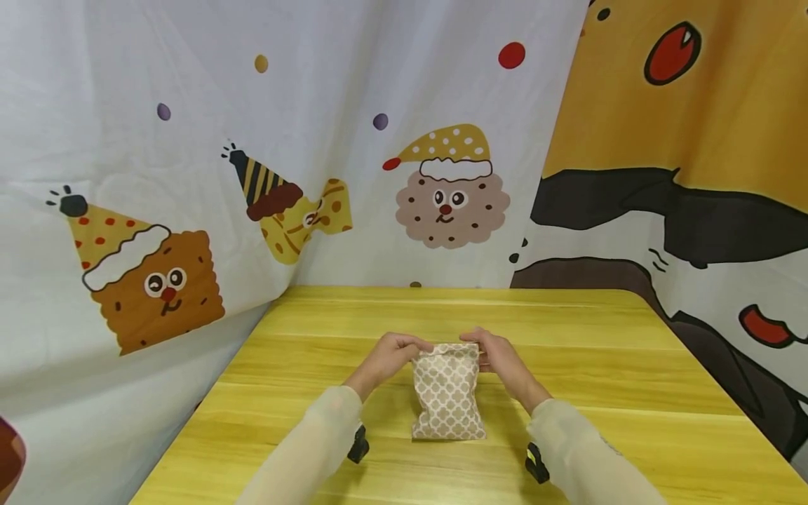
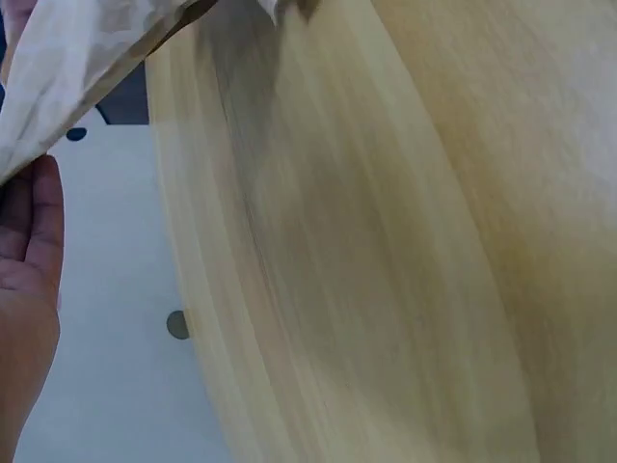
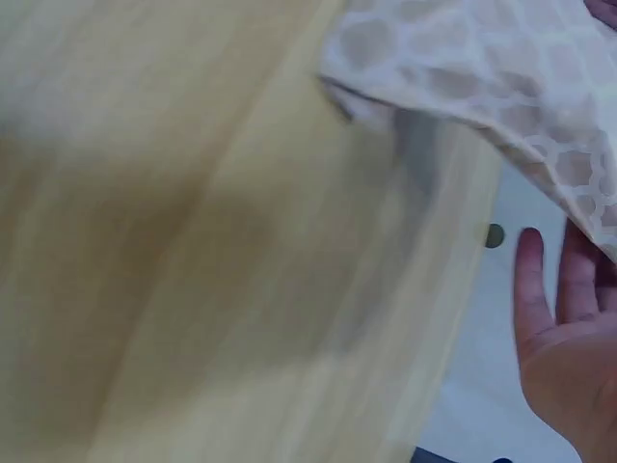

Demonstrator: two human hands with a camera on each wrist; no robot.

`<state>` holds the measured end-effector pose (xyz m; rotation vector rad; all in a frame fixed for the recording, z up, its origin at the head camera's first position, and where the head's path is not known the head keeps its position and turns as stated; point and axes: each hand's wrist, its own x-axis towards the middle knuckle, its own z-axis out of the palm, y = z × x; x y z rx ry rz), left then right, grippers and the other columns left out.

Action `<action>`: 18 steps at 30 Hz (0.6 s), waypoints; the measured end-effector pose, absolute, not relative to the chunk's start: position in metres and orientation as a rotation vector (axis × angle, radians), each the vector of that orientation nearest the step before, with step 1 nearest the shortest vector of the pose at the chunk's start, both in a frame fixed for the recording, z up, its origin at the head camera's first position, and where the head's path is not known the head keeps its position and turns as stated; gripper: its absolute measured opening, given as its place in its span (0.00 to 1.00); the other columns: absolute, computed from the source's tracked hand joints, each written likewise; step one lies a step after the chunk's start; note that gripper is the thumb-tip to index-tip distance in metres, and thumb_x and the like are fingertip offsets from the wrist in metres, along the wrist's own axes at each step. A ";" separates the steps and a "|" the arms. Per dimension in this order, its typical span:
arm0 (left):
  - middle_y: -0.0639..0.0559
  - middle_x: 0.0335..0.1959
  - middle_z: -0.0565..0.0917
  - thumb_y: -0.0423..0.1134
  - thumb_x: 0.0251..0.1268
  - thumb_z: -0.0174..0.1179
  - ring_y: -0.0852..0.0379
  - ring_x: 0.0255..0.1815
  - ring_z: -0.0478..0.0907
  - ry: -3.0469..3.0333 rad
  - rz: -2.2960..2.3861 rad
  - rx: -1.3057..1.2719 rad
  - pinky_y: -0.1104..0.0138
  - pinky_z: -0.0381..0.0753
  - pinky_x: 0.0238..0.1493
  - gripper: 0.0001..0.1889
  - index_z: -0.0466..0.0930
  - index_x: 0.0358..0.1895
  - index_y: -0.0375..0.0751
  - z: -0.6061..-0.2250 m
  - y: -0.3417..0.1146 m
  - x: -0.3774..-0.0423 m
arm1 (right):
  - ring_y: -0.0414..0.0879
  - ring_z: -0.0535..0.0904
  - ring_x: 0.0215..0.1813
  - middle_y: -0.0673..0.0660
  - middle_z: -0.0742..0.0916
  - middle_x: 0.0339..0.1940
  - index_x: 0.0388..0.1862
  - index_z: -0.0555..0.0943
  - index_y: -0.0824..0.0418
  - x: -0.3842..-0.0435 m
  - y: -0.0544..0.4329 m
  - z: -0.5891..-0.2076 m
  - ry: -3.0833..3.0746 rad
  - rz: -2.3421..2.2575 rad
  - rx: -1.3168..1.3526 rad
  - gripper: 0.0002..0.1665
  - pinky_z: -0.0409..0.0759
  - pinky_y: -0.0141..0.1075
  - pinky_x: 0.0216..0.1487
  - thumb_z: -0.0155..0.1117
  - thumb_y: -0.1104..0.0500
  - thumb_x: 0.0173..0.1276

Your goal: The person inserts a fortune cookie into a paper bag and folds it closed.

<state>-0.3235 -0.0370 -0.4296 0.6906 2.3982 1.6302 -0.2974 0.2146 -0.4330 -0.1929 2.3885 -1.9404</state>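
A beige paper bag (image 1: 447,396) with a white lattice pattern stands upright over the table in the head view. My left hand (image 1: 393,356) grips its top left corner between thumb and fingers. At the top right corner my right hand (image 1: 500,359) pinches the edge, its fingers partly behind the paper. In the left wrist view the bag's side (image 2: 77,68) slants above the left hand's fingers (image 2: 46,217). The right wrist view shows the bag's lower edge and side, with some fingers (image 3: 532,285) of the right hand held away from the paper.
The wooden table (image 1: 303,435) spreads out around the bag. Behind it hangs a curtain (image 1: 353,84) printed with cartoon biscuits. A dark reddish rounded thing (image 1: 9,452) shows at the lower left edge. Both forearms wear pale sleeves, with a small black device under each wrist.
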 end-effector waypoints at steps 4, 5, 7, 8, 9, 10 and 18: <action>0.55 0.45 0.87 0.43 0.74 0.55 0.54 0.50 0.81 2.458 1.628 0.664 0.54 0.79 0.55 0.13 0.89 0.40 0.44 -0.426 -0.033 -0.321 | 0.46 0.81 0.40 0.54 0.88 0.41 0.46 0.88 0.62 -0.297 0.211 -0.430 2.576 -1.731 -0.212 0.17 0.81 0.41 0.42 0.62 0.51 0.74; 0.54 0.44 0.87 0.44 0.74 0.57 0.55 0.48 0.82 2.471 1.625 0.661 0.55 0.80 0.52 0.12 0.88 0.40 0.42 -0.426 -0.032 -0.322 | 0.45 0.80 0.38 0.54 0.87 0.37 0.43 0.88 0.62 -0.296 0.210 -0.429 2.619 -1.695 -0.227 0.14 0.79 0.40 0.39 0.63 0.53 0.73; 0.56 0.43 0.85 0.47 0.73 0.60 0.57 0.45 0.81 2.508 1.570 0.680 0.58 0.81 0.47 0.13 0.86 0.45 0.42 -0.422 -0.026 -0.323 | 0.45 0.77 0.33 0.53 0.86 0.31 0.40 0.89 0.62 -0.295 0.208 -0.429 2.672 -1.664 -0.261 0.11 0.77 0.38 0.35 0.64 0.56 0.73; 0.56 0.42 0.85 0.47 0.72 0.60 0.58 0.43 0.80 2.526 1.522 0.711 0.60 0.81 0.45 0.13 0.85 0.46 0.41 -0.420 -0.022 -0.323 | 0.45 0.75 0.31 0.53 0.85 0.28 0.40 0.89 0.62 -0.294 0.207 -0.429 2.688 -1.657 -0.288 0.11 0.75 0.37 0.33 0.64 0.56 0.73; 0.57 0.41 0.84 0.47 0.73 0.60 0.59 0.39 0.79 2.548 1.457 0.742 0.62 0.81 0.42 0.13 0.85 0.49 0.43 -0.418 -0.018 -0.323 | 0.45 0.74 0.29 0.53 0.84 0.27 0.40 0.89 0.62 -0.293 0.206 -0.428 2.701 -1.649 -0.319 0.11 0.74 0.36 0.31 0.64 0.56 0.73; 0.58 0.39 0.84 0.46 0.73 0.60 0.60 0.37 0.79 2.576 1.380 0.776 0.64 0.81 0.40 0.12 0.86 0.49 0.43 -0.415 -0.014 -0.324 | 0.45 0.73 0.28 0.53 0.83 0.25 0.41 0.89 0.62 -0.293 0.205 -0.428 2.710 -1.642 -0.346 0.11 0.73 0.35 0.29 0.64 0.56 0.73; 0.62 0.22 0.82 0.39 0.69 0.62 0.65 0.19 0.75 2.784 1.074 0.923 0.71 0.76 0.25 0.08 0.88 0.31 0.47 -0.409 0.004 -0.317 | 0.44 0.82 0.38 0.51 0.88 0.37 0.39 0.89 0.56 -0.291 0.201 -0.425 2.776 -1.507 -0.475 0.07 0.83 0.40 0.41 0.66 0.57 0.71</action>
